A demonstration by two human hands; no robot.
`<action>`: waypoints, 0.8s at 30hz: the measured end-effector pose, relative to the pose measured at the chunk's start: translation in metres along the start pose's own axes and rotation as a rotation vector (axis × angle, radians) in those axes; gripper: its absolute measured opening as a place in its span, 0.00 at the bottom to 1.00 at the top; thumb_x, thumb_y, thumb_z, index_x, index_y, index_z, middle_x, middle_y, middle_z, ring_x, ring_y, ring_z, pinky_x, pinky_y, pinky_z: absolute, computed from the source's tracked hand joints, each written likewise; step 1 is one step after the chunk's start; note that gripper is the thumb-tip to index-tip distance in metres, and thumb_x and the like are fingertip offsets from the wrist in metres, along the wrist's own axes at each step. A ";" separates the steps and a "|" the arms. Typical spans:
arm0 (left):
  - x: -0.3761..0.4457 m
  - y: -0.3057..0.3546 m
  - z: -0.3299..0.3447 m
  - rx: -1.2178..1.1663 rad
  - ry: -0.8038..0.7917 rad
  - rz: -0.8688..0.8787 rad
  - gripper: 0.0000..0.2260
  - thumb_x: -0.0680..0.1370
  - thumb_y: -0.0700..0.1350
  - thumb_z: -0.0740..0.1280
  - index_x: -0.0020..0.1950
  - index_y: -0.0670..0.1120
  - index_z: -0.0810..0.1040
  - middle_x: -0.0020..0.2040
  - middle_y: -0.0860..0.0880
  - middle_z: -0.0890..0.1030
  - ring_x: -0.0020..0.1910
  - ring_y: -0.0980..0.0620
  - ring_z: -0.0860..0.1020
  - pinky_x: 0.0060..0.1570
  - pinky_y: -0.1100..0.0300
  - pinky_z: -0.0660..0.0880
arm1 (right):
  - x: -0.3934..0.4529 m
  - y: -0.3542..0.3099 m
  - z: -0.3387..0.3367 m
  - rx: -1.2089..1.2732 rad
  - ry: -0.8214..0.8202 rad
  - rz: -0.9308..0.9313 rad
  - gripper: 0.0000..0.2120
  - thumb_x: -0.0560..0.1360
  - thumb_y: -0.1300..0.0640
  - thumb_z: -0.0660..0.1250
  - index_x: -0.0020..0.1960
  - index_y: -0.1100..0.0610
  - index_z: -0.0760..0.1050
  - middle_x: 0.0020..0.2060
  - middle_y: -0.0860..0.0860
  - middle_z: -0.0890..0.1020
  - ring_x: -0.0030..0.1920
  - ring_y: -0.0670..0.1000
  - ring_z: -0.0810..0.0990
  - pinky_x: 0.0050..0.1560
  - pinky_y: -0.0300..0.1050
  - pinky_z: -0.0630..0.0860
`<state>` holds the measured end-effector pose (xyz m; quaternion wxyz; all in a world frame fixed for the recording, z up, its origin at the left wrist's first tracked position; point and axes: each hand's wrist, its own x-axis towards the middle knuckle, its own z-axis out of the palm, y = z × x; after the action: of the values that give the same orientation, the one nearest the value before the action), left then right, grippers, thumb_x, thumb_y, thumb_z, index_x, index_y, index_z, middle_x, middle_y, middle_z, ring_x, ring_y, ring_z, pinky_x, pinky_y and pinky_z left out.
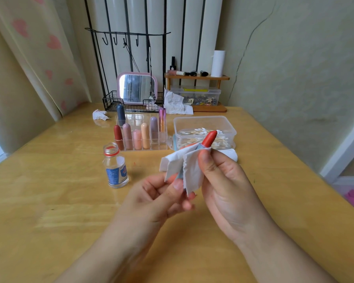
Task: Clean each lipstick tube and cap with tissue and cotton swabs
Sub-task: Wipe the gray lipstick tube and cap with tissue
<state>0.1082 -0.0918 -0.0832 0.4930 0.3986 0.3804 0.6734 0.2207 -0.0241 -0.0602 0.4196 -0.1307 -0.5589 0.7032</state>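
Holding the lipstick tube (202, 147) in tissue (189, 168), both our hands (157, 198) (225, 180) are pinching tight — the bare red tip might smear or snap.

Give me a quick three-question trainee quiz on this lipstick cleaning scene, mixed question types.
1. True or false: the small glass bottle has its cap on.
2. What is wrapped around the open lipstick? A tissue, B cloth, C glove.
3. Which hand pinches the tissue near the red tip?

Key: 1 false, it stands uncapped. 2 A. 3 the right hand; the left hand holds the lower end.
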 end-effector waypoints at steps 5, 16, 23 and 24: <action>0.002 -0.007 -0.005 0.070 0.147 0.141 0.21 0.59 0.43 0.76 0.48 0.35 0.79 0.47 0.31 0.80 0.43 0.43 0.79 0.44 0.58 0.80 | 0.000 0.003 0.002 -0.010 0.027 0.002 0.14 0.65 0.47 0.66 0.42 0.56 0.82 0.35 0.56 0.82 0.35 0.51 0.81 0.28 0.42 0.77; 0.001 -0.002 -0.003 0.031 0.072 0.118 0.20 0.61 0.50 0.79 0.47 0.41 0.83 0.44 0.40 0.83 0.40 0.48 0.80 0.43 0.54 0.77 | 0.001 0.006 0.000 -0.021 0.000 -0.029 0.18 0.68 0.43 0.67 0.47 0.57 0.81 0.38 0.57 0.82 0.37 0.54 0.80 0.31 0.43 0.76; 0.002 -0.005 -0.003 0.114 0.153 0.158 0.19 0.60 0.47 0.75 0.48 0.40 0.81 0.44 0.37 0.82 0.42 0.48 0.80 0.44 0.57 0.80 | 0.001 0.006 0.000 -0.029 0.053 0.002 0.15 0.66 0.44 0.67 0.43 0.54 0.82 0.38 0.54 0.83 0.40 0.49 0.82 0.31 0.40 0.78; 0.002 -0.004 -0.002 0.103 0.107 0.113 0.19 0.63 0.49 0.74 0.49 0.40 0.81 0.43 0.36 0.82 0.41 0.48 0.81 0.45 0.57 0.80 | 0.001 0.005 0.000 -0.032 0.049 -0.001 0.14 0.67 0.45 0.66 0.42 0.55 0.82 0.35 0.55 0.82 0.36 0.50 0.81 0.29 0.39 0.76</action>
<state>0.1077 -0.0896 -0.0876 0.4121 0.4076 0.4171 0.7000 0.2182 -0.0234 -0.0644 0.4314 -0.1543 -0.5596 0.6907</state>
